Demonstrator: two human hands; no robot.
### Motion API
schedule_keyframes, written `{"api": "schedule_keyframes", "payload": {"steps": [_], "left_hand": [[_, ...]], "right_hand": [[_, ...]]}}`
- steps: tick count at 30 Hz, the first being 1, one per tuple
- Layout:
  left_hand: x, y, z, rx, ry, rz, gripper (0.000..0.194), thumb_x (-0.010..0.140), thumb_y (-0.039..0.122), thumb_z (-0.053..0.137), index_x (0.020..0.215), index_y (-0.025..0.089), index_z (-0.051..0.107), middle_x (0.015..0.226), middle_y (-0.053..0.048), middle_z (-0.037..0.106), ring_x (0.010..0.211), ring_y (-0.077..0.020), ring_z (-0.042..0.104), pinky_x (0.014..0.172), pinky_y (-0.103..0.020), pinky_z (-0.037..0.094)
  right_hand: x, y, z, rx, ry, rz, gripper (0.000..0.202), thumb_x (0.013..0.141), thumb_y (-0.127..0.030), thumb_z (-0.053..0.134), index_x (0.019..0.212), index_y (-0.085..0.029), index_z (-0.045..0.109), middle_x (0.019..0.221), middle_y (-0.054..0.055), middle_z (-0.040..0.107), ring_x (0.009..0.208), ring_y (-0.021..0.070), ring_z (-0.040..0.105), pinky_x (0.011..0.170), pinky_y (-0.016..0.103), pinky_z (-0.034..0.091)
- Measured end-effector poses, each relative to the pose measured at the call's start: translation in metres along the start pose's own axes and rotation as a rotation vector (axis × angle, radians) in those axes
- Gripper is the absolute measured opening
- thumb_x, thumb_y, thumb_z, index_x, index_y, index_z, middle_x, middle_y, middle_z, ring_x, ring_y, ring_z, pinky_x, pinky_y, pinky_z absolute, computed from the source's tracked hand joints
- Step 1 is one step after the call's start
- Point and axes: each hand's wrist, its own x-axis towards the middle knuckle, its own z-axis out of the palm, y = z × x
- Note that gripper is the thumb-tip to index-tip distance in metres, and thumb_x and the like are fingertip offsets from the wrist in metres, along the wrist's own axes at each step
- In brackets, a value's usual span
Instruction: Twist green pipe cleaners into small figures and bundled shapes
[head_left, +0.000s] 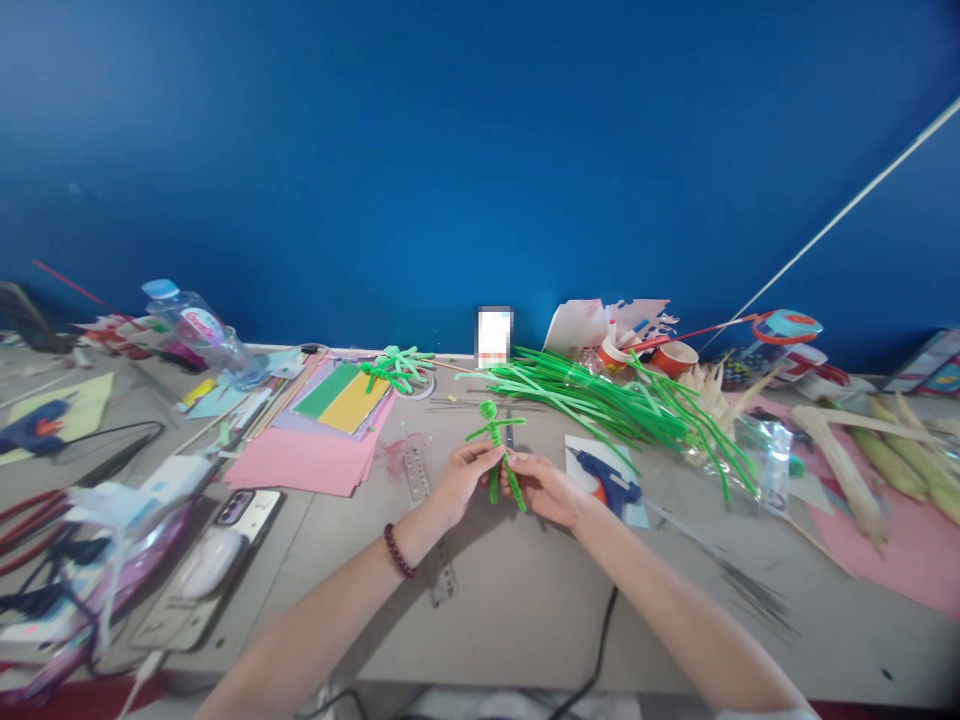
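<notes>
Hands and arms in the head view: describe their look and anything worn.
The left hand and right hand are ungloved, the forearms bare. A dark maroon beaded bracelet circles the left wrist. Pale cloth, likely a sleeve, edges the right arm.

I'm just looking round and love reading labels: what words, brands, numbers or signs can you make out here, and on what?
"Ganten", a likely reading since the letters are slightly blurred: on the plastic bottle.
Too small to read: any markings on the clear ruler.
Too blurred to read: any print on the box at far right.
Unreadable, pixelated: the white item by the wall.
</notes>
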Motion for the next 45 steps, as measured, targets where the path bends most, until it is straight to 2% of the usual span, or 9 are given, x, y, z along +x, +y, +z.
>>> {"api": "schedule_keyframes", "payload": {"steps": [3,9,14,18,24,31,38,45], "left_hand": [[-0.002,0.004,0.002,0.005,0.003,-0.001,0.03,0.062,0.042,0.076,0.066,0.013,0.069,0.047,0.002,0.05,0.042,-0.0057,0.038,0.042,-0.021,0.024],[0.001,0.005,0.0,0.032,-0.059,0.006,0.032,0.061,0.044,0.076,0.069,0.013,0.07,0.047,0.002,0.051,0.042,-0.0062,0.041,0.041,-0.02,0.029],[0.006,0.002,-0.005,0.043,0.061,0.052,0.033,0.059,0.044,0.077,0.064,0.014,0.065,0.045,0.003,0.052,0.04,-0.0066,0.043,0.039,-0.019,0.029],[0.01,0.004,-0.009,0.023,0.139,0.107,0.031,0.059,0.042,0.076,0.065,0.014,0.064,0.047,0.003,0.056,0.041,-0.0074,0.047,0.04,-0.019,0.033],[0.014,0.004,-0.011,-0.014,0.171,0.097,0.028,0.06,0.038,0.076,0.068,0.014,0.064,0.05,0.003,0.059,0.042,-0.0078,0.05,0.042,-0.019,0.037],[0.016,0.0,-0.013,-0.02,0.218,0.087,0.032,0.057,0.037,0.078,0.07,0.014,0.061,0.049,0.003,0.059,0.041,-0.0094,0.052,0.044,-0.021,0.04],[0.015,0.006,-0.012,-0.014,0.233,0.127,0.03,0.057,0.035,0.078,0.067,0.013,0.06,0.05,0.003,0.058,0.044,-0.0098,0.054,0.047,-0.021,0.042],[0.015,0.006,-0.013,-0.092,0.283,0.13,0.027,0.056,0.03,0.078,0.068,0.014,0.06,0.056,0.002,0.061,0.046,-0.0097,0.055,0.048,-0.022,0.043]], "right_hand": [[0.0,-0.002,0.0,-0.061,-0.048,-0.025,0.021,0.075,-0.034,0.069,0.081,-0.015,0.064,0.073,0.004,0.066,0.065,0.0127,0.061,0.069,0.025,0.05],[-0.004,-0.008,0.005,-0.038,-0.135,-0.01,0.024,0.076,-0.037,0.068,0.084,-0.014,0.066,0.077,0.006,0.069,0.07,0.0145,0.064,0.074,0.027,0.049],[-0.002,-0.006,0.005,-0.062,-0.023,-0.047,0.024,0.072,-0.038,0.072,0.079,-0.015,0.066,0.076,0.004,0.068,0.07,0.0134,0.063,0.072,0.024,0.049],[0.0,-0.001,0.003,-0.075,0.071,-0.047,0.023,0.064,-0.033,0.079,0.075,-0.017,0.066,0.074,0.0,0.066,0.065,0.009,0.059,0.066,0.02,0.048],[0.001,-0.001,0.006,-0.117,0.131,-0.062,0.029,0.06,-0.034,0.08,0.079,-0.017,0.066,0.071,-0.001,0.066,0.061,0.0091,0.06,0.063,0.022,0.051],[-0.001,-0.005,0.009,-0.174,0.153,-0.024,0.034,0.061,-0.036,0.079,0.085,-0.015,0.067,0.073,0.003,0.07,0.063,0.0129,0.066,0.061,0.023,0.053],[-0.003,-0.007,0.007,-0.156,0.085,0.006,0.029,0.067,-0.034,0.076,0.085,-0.014,0.069,0.081,0.006,0.072,0.067,0.0119,0.068,0.063,0.02,0.053],[0.001,-0.005,0.001,-0.162,0.155,-0.019,0.031,0.064,-0.035,0.077,0.086,-0.014,0.069,0.071,0.006,0.072,0.063,0.012,0.068,0.067,0.022,0.054]]}}
